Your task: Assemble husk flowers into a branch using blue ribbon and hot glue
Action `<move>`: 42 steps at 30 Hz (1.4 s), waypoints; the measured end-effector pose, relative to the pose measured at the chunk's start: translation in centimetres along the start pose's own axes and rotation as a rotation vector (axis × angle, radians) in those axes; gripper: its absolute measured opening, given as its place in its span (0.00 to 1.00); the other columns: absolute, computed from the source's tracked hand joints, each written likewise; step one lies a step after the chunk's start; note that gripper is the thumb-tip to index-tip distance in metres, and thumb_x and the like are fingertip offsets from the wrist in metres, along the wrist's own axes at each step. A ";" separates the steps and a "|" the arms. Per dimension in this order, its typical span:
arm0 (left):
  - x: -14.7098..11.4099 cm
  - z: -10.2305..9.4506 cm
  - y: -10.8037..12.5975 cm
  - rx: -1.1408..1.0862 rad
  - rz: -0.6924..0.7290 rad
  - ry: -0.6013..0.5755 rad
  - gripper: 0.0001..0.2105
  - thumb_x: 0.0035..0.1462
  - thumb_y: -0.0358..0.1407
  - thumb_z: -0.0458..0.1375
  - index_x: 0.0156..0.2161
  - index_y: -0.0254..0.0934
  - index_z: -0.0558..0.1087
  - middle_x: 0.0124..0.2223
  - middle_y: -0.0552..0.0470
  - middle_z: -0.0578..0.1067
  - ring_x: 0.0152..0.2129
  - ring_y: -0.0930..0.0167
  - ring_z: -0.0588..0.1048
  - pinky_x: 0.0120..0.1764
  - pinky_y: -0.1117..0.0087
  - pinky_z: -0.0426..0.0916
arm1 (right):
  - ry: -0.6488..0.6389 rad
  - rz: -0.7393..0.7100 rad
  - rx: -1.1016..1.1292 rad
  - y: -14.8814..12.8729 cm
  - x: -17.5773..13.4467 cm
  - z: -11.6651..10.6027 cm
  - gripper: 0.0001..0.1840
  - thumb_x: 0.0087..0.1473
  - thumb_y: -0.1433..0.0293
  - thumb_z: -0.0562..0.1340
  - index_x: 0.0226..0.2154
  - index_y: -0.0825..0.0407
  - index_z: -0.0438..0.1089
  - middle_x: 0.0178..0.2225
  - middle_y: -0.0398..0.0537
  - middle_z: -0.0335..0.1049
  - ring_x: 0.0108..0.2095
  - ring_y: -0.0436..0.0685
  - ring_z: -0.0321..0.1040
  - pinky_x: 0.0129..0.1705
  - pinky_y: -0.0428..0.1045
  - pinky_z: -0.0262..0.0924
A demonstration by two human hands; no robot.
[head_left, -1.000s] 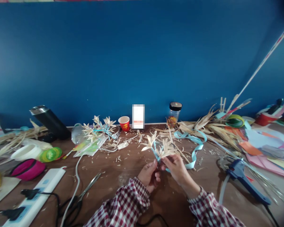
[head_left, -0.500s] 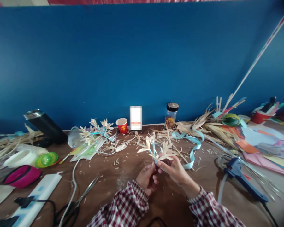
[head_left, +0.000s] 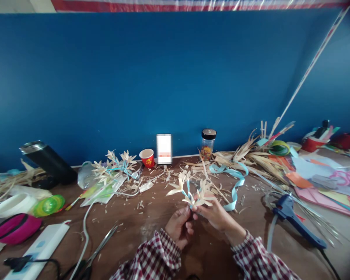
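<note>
A sprig of cream, pointed-petalled flowers point(head_left: 203, 193) on blue-wrapped stems stands upright between my two hands, in the lower middle of the view. My left hand point(head_left: 179, 226) is closed, its thumb and fingers pinching the stem's base from the left. From the right, my right hand point(head_left: 216, 214) grips just under the flower heads, its thumb along the front. The fingers cover the lowest part of the stem. Just behind and to the right, a light blue ribbon point(head_left: 235, 196) curls over the table. A finished-looking bunch of similar flowers point(head_left: 116, 167) lies back left.
At the right lies a blue glue gun point(head_left: 299, 221) with its cord. Scissors point(head_left: 100, 245) and a white power strip point(head_left: 37, 249) sit front left. A red paper cup point(head_left: 147, 158), a lidded jar point(head_left: 207, 146) and dry husks point(head_left: 245, 157) stand or lie along the blue partition.
The camera view has shifted slightly, so the background sits a little lower and further left. Both hands keep hold of the flower sprig, with little visible change in grip.
</note>
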State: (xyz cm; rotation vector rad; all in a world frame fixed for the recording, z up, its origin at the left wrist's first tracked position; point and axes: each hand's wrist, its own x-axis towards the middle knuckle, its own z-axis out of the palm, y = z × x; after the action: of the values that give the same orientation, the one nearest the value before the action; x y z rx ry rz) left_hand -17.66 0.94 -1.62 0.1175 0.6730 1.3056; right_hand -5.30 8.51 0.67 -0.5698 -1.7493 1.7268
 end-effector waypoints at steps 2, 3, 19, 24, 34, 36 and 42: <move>-0.1 0.0 0.0 -0.010 -0.004 0.004 0.12 0.38 0.34 0.69 0.27 0.29 0.73 0.21 0.55 0.71 0.10 0.87 0.61 0.13 0.87 0.59 | -0.015 -0.022 -0.045 -0.2 0.0 0.0 0.08 0.50 0.64 0.62 0.32 0.51 0.71 0.22 0.41 0.66 0.23 0.50 0.64 0.29 0.46 0.61; -0.1 0.0 0.1 -0.016 -0.005 0.009 0.11 0.39 0.34 0.69 0.27 0.29 0.73 0.21 0.55 0.71 0.10 0.87 0.61 0.13 0.87 0.59 | -0.025 -0.027 -0.067 -0.3 0.1 0.0 0.08 0.51 0.64 0.62 0.31 0.51 0.71 0.20 0.41 0.65 0.23 0.51 0.64 0.29 0.46 0.61; 0.2 -0.6 0.2 -0.072 0.045 -0.001 0.14 0.33 0.34 0.71 0.25 0.30 0.72 0.18 0.59 0.68 0.09 0.88 0.60 0.12 0.89 0.58 | 0.011 0.021 0.171 -1.8 -0.4 0.8 0.17 0.45 0.66 0.66 0.40 0.50 0.68 0.30 0.44 0.71 0.31 0.52 0.69 0.37 0.49 0.64; 0.5 -1.5 0.9 -0.127 0.109 -0.024 0.13 0.36 0.32 0.70 0.30 0.32 0.73 0.22 0.59 0.71 0.10 0.89 0.60 0.13 0.89 0.58 | 0.155 -0.047 0.134 -0.8 -0.3 2.1 0.15 0.48 0.63 0.65 0.38 0.50 0.64 0.35 0.48 0.71 0.35 0.55 0.70 0.38 0.50 0.65; 0.5 -1.0 0.6 -0.027 0.109 0.042 0.15 0.30 0.34 0.72 0.24 0.31 0.72 0.19 0.60 0.69 0.09 0.89 0.57 0.11 0.89 0.55 | 0.358 -0.221 -0.354 -0.1 -0.6 2.3 0.08 0.49 0.68 0.63 0.21 0.51 0.69 0.23 0.43 0.67 0.26 0.51 0.62 0.28 0.45 0.57; 0.5 -1.1 0.5 0.004 0.102 0.040 0.15 0.31 0.35 0.72 0.24 0.31 0.71 0.19 0.60 0.68 0.09 0.89 0.56 0.11 0.89 0.54 | 0.359 -0.221 -0.394 -0.2 -0.5 2.4 0.10 0.49 0.70 0.63 0.19 0.51 0.68 0.21 0.43 0.67 0.25 0.51 0.61 0.28 0.45 0.56; 0.2 -0.6 0.5 0.027 0.116 0.054 0.17 0.33 0.38 0.71 0.27 0.30 0.73 0.22 0.57 0.71 0.10 0.88 0.59 0.12 0.87 0.58 | 0.368 -0.165 -0.374 0.2 -0.6 2.3 0.10 0.52 0.68 0.61 0.21 0.51 0.67 0.21 0.43 0.67 0.26 0.52 0.63 0.30 0.46 0.58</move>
State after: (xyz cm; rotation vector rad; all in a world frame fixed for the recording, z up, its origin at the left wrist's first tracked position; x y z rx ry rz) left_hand -18.42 1.11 -1.99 0.1454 0.7382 1.4155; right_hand -6.47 6.48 0.53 -0.8196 -1.7950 1.1031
